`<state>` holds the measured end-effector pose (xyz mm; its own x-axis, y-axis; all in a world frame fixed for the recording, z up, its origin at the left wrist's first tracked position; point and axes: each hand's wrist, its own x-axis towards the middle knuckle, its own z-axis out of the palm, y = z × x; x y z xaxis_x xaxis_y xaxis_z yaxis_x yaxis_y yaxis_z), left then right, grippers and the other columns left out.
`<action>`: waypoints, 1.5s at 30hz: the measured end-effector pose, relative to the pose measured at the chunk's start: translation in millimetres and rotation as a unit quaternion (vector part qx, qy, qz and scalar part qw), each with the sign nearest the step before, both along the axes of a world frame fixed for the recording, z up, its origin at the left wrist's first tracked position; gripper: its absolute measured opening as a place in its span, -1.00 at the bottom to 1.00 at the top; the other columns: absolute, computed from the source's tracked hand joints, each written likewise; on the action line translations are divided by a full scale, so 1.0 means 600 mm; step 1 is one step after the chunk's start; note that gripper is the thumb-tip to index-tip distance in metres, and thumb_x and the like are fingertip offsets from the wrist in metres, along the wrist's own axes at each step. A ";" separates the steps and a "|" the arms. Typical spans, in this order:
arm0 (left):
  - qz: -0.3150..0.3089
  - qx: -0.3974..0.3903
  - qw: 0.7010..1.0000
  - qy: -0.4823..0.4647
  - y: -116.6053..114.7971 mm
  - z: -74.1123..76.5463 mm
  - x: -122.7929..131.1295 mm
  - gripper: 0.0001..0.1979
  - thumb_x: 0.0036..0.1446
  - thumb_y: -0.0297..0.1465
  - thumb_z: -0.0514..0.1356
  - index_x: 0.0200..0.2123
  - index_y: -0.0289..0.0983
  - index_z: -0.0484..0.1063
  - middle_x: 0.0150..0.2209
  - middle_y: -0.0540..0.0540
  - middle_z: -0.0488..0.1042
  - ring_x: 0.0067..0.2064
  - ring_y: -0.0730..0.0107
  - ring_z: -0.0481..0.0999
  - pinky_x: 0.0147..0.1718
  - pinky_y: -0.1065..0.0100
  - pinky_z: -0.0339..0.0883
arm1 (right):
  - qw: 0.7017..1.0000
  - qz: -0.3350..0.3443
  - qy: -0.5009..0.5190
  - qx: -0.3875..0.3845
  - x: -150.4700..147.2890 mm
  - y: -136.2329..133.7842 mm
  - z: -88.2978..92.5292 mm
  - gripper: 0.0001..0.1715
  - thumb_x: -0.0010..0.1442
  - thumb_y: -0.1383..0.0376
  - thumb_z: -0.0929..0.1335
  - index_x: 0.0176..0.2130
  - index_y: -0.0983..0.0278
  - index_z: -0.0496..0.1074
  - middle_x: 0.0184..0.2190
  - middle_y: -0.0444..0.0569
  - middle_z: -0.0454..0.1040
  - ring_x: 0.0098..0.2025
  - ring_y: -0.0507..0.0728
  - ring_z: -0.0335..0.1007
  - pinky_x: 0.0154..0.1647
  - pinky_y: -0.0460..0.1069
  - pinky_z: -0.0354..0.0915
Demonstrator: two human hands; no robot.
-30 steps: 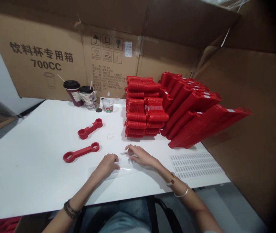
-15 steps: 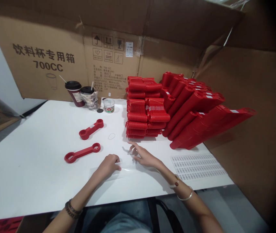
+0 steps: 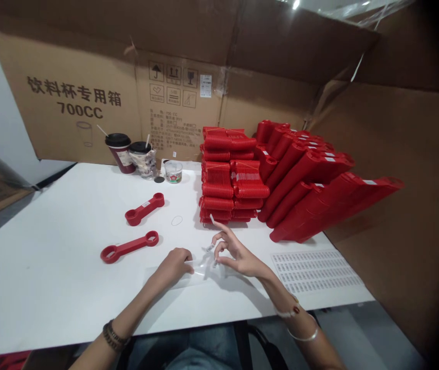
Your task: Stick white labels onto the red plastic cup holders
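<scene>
My left hand [image 3: 176, 265] rests on the table with fingers curled and thumb closed on the edge of a clear plastic sheet [image 3: 200, 272]. Over the sheet's right end, my right hand [image 3: 238, 254] is raised, thumb and a finger meeting in a pinch on what looks like a small white label [image 3: 216, 263]. Other small white pieces show at its fingertips, one on a finger stretched upward. Two red bars with ringed ends, an upper bar [image 3: 145, 209] bearing a white label and a lower bar [image 3: 129, 247], lie left of my hands.
Stacked red pieces [image 3: 219, 177] and bundled red rolls [image 3: 304, 174] stand behind my right hand. A printed label sheet [image 3: 317, 271] lies at right. Two lidded cups [image 3: 119, 154] and a clear tub [image 3: 174, 173] stand at the back. Cardboard walls [image 3: 181, 113] enclose the table [image 3: 50, 257].
My right hand has lifted slightly and moved right, its thumb and a finger closing into a pinch. The small printed labels seen on the clear sheet no longer show there. My left hand stays put.
</scene>
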<state>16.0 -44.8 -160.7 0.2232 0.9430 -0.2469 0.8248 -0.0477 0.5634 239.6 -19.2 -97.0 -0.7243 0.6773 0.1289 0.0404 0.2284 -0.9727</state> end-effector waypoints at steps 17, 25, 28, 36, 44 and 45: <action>0.115 0.063 0.977 0.167 -0.028 0.058 -0.275 -0.66 -0.06 -0.35 0.23 -0.15 -0.25 0.42 -0.07 -0.19 0.46 -0.03 0.02 0.41 -0.13 0.18 0.22 | 0.996 -0.083 0.040 0.018 0.003 -0.061 0.006 -0.22 0.25 0.25 0.35 0.28 -0.01 -0.12 0.06 0.05 0.23 -0.08 0.15 0.44 0.13 0.23 0.25; 0.107 0.015 0.980 0.167 -0.012 0.046 -0.264 -0.93 -0.08 -0.48 0.08 -0.55 -0.25 0.32 -0.41 -0.18 0.47 -0.33 0.11 0.45 -0.32 0.24 0.18 | 0.996 -0.069 0.054 0.006 0.001 -0.065 0.000 -0.28 0.29 0.24 0.32 0.27 -0.04 -0.12 0.06 0.04 0.22 -0.08 0.13 0.43 0.10 0.19 0.25; 0.124 0.007 0.980 0.152 -0.010 0.049 -0.259 -0.90 -0.23 -0.53 0.11 -0.54 -0.24 0.31 -0.43 -0.15 0.47 -0.36 0.12 0.46 -0.36 0.27 0.18 | 0.997 -0.054 0.051 0.003 -0.006 -0.056 0.006 -0.28 0.29 0.20 0.32 0.27 -0.03 -0.11 0.07 0.05 0.22 -0.07 0.15 0.42 0.12 0.21 0.22; 0.139 0.015 0.988 0.060 -0.023 0.196 -0.194 -0.92 -0.02 -0.42 0.06 -0.49 -0.26 0.33 -0.47 -0.07 0.48 -0.53 0.34 0.45 -0.55 0.41 0.14 | 0.989 -0.097 0.102 0.038 -0.139 0.007 0.055 -0.33 0.26 0.13 0.33 0.24 0.07 -0.03 0.13 0.12 0.21 0.07 0.21 0.34 0.16 0.27 0.16; 0.017 0.168 0.983 0.071 -0.018 0.322 -0.061 -0.83 0.16 -0.30 0.11 -0.28 -0.23 0.45 -0.29 -0.13 0.55 -0.27 0.19 0.49 -0.33 0.33 0.18 | 0.943 -0.146 0.298 -0.022 -0.211 0.035 0.147 -0.10 0.16 0.19 0.40 0.28 0.03 -0.16 0.27 0.16 0.03 0.04 0.20 0.43 -0.04 0.09 0.42; 0.011 0.174 0.983 0.061 -0.016 0.321 -0.058 -0.79 0.17 -0.24 0.13 -0.23 -0.23 0.45 -0.26 -0.13 0.55 -0.26 0.17 0.49 -0.31 0.32 0.19 | 0.942 -0.147 0.301 -0.019 -0.205 0.037 0.151 -0.11 0.16 0.22 0.39 0.28 0.01 -0.15 0.27 0.14 0.04 0.01 0.17 0.45 -0.08 0.05 0.43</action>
<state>-19.0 -54.4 31.7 0.1900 0.9795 0.0669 0.8880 -0.2005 0.4138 116.8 2.9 -6.2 -0.3080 0.8494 0.4287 -0.4656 0.2584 -0.8464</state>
